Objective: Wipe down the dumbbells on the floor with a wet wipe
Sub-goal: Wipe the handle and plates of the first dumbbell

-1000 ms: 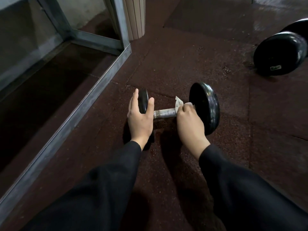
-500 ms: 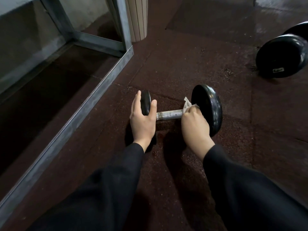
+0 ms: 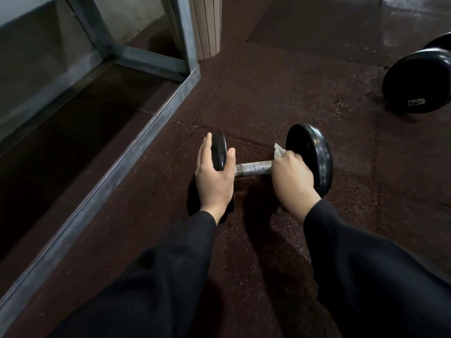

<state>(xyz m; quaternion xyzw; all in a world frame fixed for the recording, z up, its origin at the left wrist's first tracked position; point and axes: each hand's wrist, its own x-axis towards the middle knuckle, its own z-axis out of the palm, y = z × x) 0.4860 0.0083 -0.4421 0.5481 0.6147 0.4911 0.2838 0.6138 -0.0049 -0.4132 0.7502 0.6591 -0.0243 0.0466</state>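
Note:
A small dumbbell [image 3: 253, 168] with black round heads and a steel handle lies on the dark red rubber floor. My left hand [image 3: 214, 176] clasps its left head, fingers on the outer face and thumb on the inner face. My right hand [image 3: 291, 179] is wrapped round the right end of the handle with a white wet wipe [image 3: 279, 150] under the fingers; a corner of the wipe sticks up beside the right head [image 3: 314, 152]. A larger black dumbbell [image 3: 417, 81] lies at the far right, partly cut off by the frame edge.
A grey metal frame [image 3: 127, 154] runs diagonally along the floor on my left, with uprights at the back. A beige ribbed column [image 3: 207, 25] stands behind its corner. Seams divide the floor into rubber tiles [image 3: 280, 93].
My right hand with the wipe has slid right along the handle, up against the right head. My left hand keeps its hold on the left head.

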